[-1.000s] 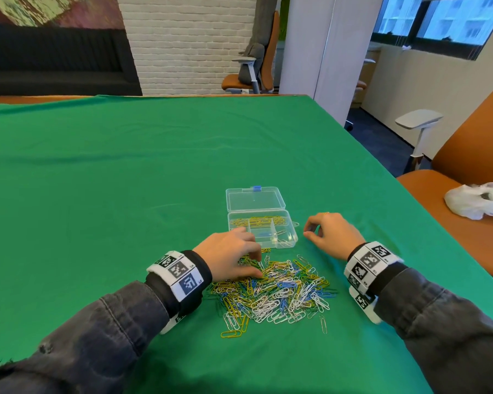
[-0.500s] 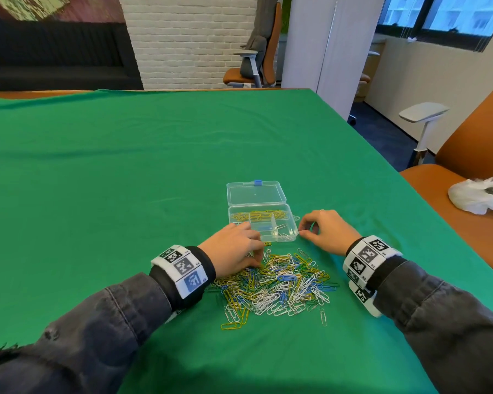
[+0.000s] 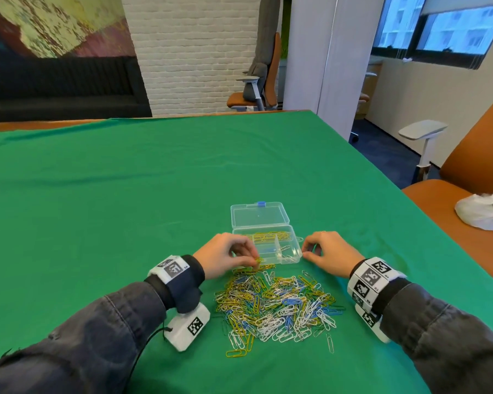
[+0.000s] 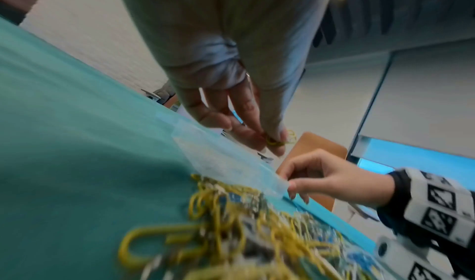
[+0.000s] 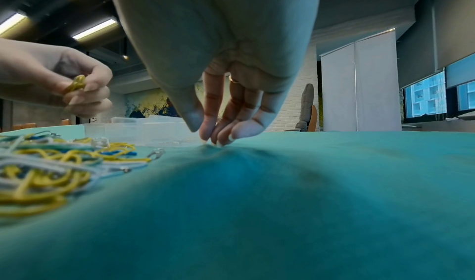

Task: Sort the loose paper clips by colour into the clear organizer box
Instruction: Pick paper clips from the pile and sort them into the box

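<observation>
The left hand (image 3: 225, 258) pinches yellow clips (image 3: 257, 260) at centre frame, just left of the box (image 3: 292, 257). The right hand (image 3: 326, 253), curled and empty, fingertips the tabletop (image 3: 125, 209). Tangled clips could drag strays from the pile (image 3: 276, 305) into the wrong compartment.

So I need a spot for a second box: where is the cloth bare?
Bare: the cloth left of the left hand and beyond the box. Crowded: the clip pile between the wrists, up to the right hand.
</observation>
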Tool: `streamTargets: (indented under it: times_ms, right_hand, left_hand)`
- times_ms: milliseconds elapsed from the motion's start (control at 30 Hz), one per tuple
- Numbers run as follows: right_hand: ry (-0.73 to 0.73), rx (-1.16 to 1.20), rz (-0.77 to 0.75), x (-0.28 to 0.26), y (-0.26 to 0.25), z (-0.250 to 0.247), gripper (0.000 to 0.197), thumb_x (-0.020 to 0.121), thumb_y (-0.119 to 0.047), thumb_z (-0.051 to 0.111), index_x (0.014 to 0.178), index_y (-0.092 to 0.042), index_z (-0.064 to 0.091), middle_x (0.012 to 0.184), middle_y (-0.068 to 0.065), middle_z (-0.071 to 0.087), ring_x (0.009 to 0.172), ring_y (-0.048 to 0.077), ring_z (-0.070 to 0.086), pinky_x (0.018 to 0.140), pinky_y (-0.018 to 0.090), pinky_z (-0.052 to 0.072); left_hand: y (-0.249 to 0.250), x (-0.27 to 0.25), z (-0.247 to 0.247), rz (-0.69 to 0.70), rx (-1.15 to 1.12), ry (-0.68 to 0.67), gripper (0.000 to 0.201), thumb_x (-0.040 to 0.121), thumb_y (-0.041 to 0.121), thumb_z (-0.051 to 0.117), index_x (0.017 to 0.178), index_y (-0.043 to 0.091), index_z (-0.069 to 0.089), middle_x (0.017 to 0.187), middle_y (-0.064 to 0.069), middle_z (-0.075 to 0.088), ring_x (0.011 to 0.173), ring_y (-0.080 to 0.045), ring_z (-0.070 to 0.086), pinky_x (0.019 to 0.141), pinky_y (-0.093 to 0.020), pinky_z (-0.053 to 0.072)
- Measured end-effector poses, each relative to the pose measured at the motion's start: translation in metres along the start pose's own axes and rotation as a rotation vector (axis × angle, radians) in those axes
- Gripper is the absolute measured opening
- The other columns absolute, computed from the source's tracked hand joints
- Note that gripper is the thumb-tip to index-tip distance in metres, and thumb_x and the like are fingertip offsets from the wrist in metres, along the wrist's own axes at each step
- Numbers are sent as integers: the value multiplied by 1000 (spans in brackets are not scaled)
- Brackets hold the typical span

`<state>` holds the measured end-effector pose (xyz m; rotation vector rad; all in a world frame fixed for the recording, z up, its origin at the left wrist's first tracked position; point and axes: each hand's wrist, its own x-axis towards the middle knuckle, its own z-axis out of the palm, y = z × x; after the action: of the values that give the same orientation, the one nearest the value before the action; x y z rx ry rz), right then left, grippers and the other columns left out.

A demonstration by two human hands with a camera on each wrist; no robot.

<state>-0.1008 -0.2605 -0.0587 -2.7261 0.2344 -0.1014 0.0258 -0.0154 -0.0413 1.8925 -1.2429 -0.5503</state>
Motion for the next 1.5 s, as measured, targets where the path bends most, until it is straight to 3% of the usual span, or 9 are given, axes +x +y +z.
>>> streamTargets:
  times_ms: [100, 300, 467, 767, 1000, 1133, 1300, 1400, 1500]
  right_hand:
    - [-2, 0, 0, 0, 1, 0, 12, 92, -22, 59, 94, -16, 69, 84, -10, 59, 73, 3, 54, 69, 16, 42]
    - [4, 0, -18, 0, 1, 0, 10, 92, -22, 59, 92, -18, 68, 84, -11, 59, 75, 5, 55, 69, 15, 41]
    - [4, 7, -23, 0, 2, -1, 10, 92, -23, 59, 92, -18, 68, 85, -11, 60, 76, 4, 55, 71, 15, 44]
    - [-1, 15, -33, 0, 3, -1, 10, 92, -24, 59, 92, -19, 67, 86, -11, 60, 79, 6, 58, 76, 22, 50]
    - [-2, 8, -38, 1, 4, 0, 9, 92, -24, 60, 89, -20, 67, 83, -13, 57, 78, 7, 58, 73, 19, 47]
    - [-3, 3, -40, 1, 2, -1, 10, 92, -24, 60, 89, -19, 67, 83, -11, 58, 78, 9, 59, 74, 21, 48]
    - [2, -3, -44, -1, 0, -2, 11, 91, -22, 61, 90, -15, 69, 84, -8, 60, 77, 11, 59, 76, 26, 50]
    - [0, -5, -46, -1, -1, -2, 11, 91, -21, 60, 91, -14, 69, 85, -7, 61, 79, 11, 59, 77, 26, 50]
    - [-3, 1, -41, -2, -2, -3, 11, 91, -22, 61, 92, -14, 69, 85, -6, 62, 78, 11, 59, 77, 27, 50]
  left_hand:
    - [4, 11, -12, -33, -42, 10, 10, 83, 9, 73, 89, 12, 67, 87, -6, 74, 78, -11, 69, 77, -19, 53]
    - [8, 48, -39, -64, 195, 92, 9, 82, 15, 75, 88, 16, 68, 82, 4, 71, 70, 1, 65, 73, -10, 50]
    - [1, 68, -40, -130, 340, 85, 13, 80, 17, 77, 88, 13, 68, 83, 4, 69, 74, -5, 63, 73, -15, 51]
    - [-5, 72, -40, -211, 311, 101, 17, 77, 11, 80, 86, 9, 65, 76, 3, 65, 65, -7, 61, 59, -18, 55]
    - [-8, 71, -41, -225, 269, 137, 10, 83, 7, 73, 88, 1, 67, 79, -11, 73, 62, -7, 67, 63, -20, 57]
    - [-1, 67, -40, -179, 269, 173, 11, 83, 8, 73, 92, 4, 68, 88, -8, 73, 74, -12, 69, 68, -22, 58]
    - [16, 46, -35, -90, 398, 67, 14, 81, 26, 76, 91, 21, 68, 88, 11, 69, 80, -9, 66, 76, -25, 54]
    - [26, 27, -26, -142, 584, -52, 14, 83, 37, 73, 91, 27, 66, 86, 16, 65, 74, -1, 58, 65, -21, 47]
    - [29, 9, -22, -219, 743, -126, 14, 85, 41, 70, 90, 29, 66, 88, 15, 68, 77, -2, 58, 66, -22, 45]
